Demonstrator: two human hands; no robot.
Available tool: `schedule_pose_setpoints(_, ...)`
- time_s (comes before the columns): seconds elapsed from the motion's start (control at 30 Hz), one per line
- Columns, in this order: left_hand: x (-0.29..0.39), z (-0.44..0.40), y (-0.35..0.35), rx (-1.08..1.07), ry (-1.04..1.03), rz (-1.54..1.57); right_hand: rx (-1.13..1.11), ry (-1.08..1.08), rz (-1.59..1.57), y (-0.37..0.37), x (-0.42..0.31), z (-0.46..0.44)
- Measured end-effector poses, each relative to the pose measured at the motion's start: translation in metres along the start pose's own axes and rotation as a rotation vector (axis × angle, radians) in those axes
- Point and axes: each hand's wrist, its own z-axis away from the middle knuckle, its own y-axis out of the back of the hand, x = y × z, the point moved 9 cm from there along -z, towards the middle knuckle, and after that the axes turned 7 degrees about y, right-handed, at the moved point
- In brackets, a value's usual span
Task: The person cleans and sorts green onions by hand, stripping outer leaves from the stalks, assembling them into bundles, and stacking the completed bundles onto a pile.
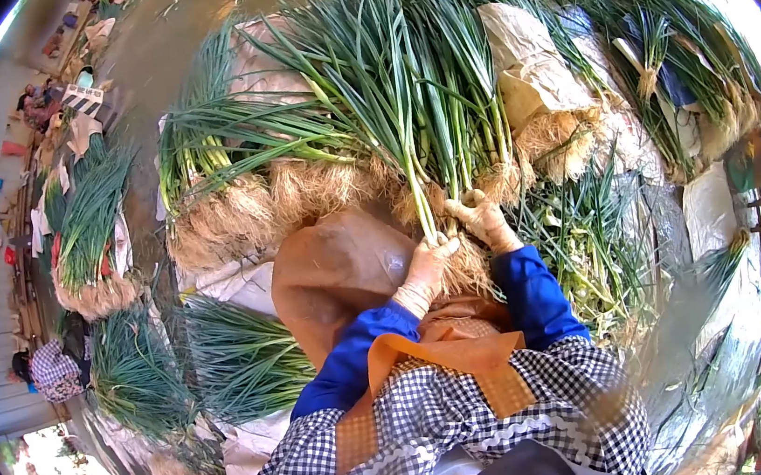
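Observation:
Just above the lap, my left hand (pixel 426 270), in a pale glove, is closed round the lower white stems of green onions (pixel 409 140). My right hand (pixel 483 218), gloved too, pinches the stem bases of the onions beside them. Bushy tan roots (pixel 465 270) hang between the two hands. The long green leaves point away from me. Behind my hands lies a row of more onions (pixel 220 143) with their roots toward me.
Loose leaves (pixel 588 242) lie to the right. Trimmed green tops (pixel 249 356) are at the left. A beige sack (pixel 529 61) lies among the onions. More bundles (pixel 88 224) lie at the far left, near a person in checked cloth (pixel 56 371).

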Motion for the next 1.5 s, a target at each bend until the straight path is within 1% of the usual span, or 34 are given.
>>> schedule_pose_setpoints(0.03,-0.002,0.0,0.0,-0.005,0.01,0.052,-0.135,-0.153,-0.369,-0.017,-0.019,0.007)
schedule_pose_setpoints(0.07,-0.002,0.0,0.0,-0.011,0.016,0.107,-0.198,-0.208,-0.457,-0.026,-0.001,0.006)
schedule_pose_setpoints(0.13,0.0,0.0,0.005,0.03,0.011,0.112,-0.108,-0.125,-0.375,-0.024,0.001,0.003)
schedule_pose_setpoints(0.2,-0.004,-0.001,0.011,0.07,0.018,0.118,-0.06,-0.146,-0.342,-0.022,0.011,0.008)
schedule_pose_setpoints(0.27,-0.007,-0.007,0.018,0.086,-0.057,0.124,0.205,0.121,0.156,0.011,-0.032,0.02)
schedule_pose_setpoints(0.3,-0.015,-0.015,0.024,0.058,-0.049,0.186,0.201,0.226,0.215,0.014,-0.032,0.024)
schedule_pose_setpoints(0.33,-0.017,-0.014,0.022,0.059,-0.041,0.189,0.144,0.113,0.334,0.02,-0.049,0.028)
schedule_pose_setpoints(0.4,-0.009,-0.013,0.015,0.061,-0.031,0.298,0.167,0.259,0.462,0.033,-0.025,0.026)
schedule_pose_setpoints(0.43,-0.002,-0.007,0.006,0.051,-0.008,0.276,0.181,-0.101,0.438,0.045,0.002,0.021)
schedule_pose_setpoints(0.47,-0.006,-0.015,0.011,0.049,-0.008,0.277,0.286,-0.056,0.641,0.064,-0.02,0.018)
schedule_pose_setpoints(0.53,-0.012,-0.025,0.016,0.008,0.0,0.272,0.228,-0.003,0.961,0.079,-0.02,0.0)
schedule_pose_setpoints(0.57,-0.012,-0.025,0.019,0.054,-0.031,0.219,0.292,0.068,0.944,0.081,-0.029,-0.003)
schedule_pose_setpoints(0.6,-0.012,-0.029,0.017,0.05,-0.036,0.223,0.381,0.252,0.802,0.078,-0.045,-0.002)
schedule_pose_setpoints(0.67,-0.01,-0.022,0.016,0.072,-0.124,0.186,0.234,0.395,0.736,0.049,-0.106,-0.011)
schedule_pose_setpoints(0.7,-0.001,-0.014,0.007,0.114,-0.145,0.121,0.179,0.449,0.623,0.037,-0.094,-0.018)
schedule_pose_setpoints(0.73,-0.002,-0.015,0.006,0.113,-0.148,0.12,0.125,0.506,0.508,0.024,-0.085,-0.024)
schedule_pose_setpoints(0.77,-0.001,-0.014,0.008,0.136,-0.188,0.081,-0.191,0.21,0.297,0.002,-0.047,-0.032)
schedule_pose_setpoints(0.8,0.002,-0.013,0.012,0.162,-0.229,0.043,-0.44,-0.137,0.169,-0.018,-0.009,-0.025)
schedule_pose_setpoints(0.87,0.003,-0.013,0.017,0.186,-0.236,0.045,-0.385,0.18,0.762,-0.021,-0.064,-0.001)
schedule_pose_setpoints(0.93,-0.001,-0.018,0.021,0.183,-0.174,0.088,-0.409,0.451,0.896,-0.023,-0.101,0.039)
schedule_pose_setpoints(0.97,0.0,-0.014,0.017,0.168,-0.124,0.096,-0.489,0.526,0.751,-0.018,-0.103,0.059)
schedule_pose_setpoints(1.0,0.004,-0.01,0.001,0.036,-0.041,0.255,-0.563,0.596,0.598,-0.009,-0.103,0.079)
schedule_pose_setpoints(1.07,-0.006,-0.027,0.026,0.116,-0.122,0.24,-0.625,0.241,0.434,0.033,-0.116,0.098)
schedule_pose_setpoints(1.13,0.001,-0.025,0.022,0.104,-0.103,0.164,-0.632,-0.203,0.305,0.093,-0.063,0.11)
schedule_pose_setpoints(1.17,0.011,-0.019,0.01,0.085,-0.143,0.16,-0.623,-0.196,0.309,0.107,-0.046,0.108)
schedule_pose_setpoints(1.23,0.013,-0.011,-0.001,0.055,-0.173,0.18,-0.566,0.041,0.909,0.129,0.005,0.095)
schedule_pose_setpoints(1.27,0.018,-0.015,-0.004,0.046,-0.183,0.183,-0.519,0.176,1.209,0.134,0.01,0.083)
schedule_pose_setpoints(1.3,0.021,-0.013,-0.003,0.074,-0.21,0.023,-0.401,0.089,0.965,0.109,-0.023,0.051)
schedule_pose_setpoints(1.33,0.017,-0.005,0.001,0.111,-0.221,-0.143,-0.233,0.159,0.789,0.087,-0.051,0.027)
schedule_pose_setpoints(1.37,0.025,0.007,-0.01,0.125,-0.221,-0.079,-0.155,0.18,0.747,0.067,-0.081,0.008)
schedule_pose_setpoints(1.4,0.024,0.004,-0.009,0.119,-0.262,-0.092,-0.064,0.174,0.776,0.054,-0.08,-0.019)
schedule_pose_setpoints(1.43,0.024,0.004,-0.012,0.089,-0.282,-0.07,-0.098,0.021,0.868,0.041,-0.076,-0.043)
schedule_pose_setpoints(1.47,0.024,0.005,-0.014,0.064,-0.299,-0.047,-0.181,-0.059,0.966,0.026,-0.083,-0.06)
schedule_pose_setpoints(1.5,0.021,0.002,-0.01,0.089,-0.286,-0.093,-0.197,0.113,1.033,0.01,-0.064,-0.08)
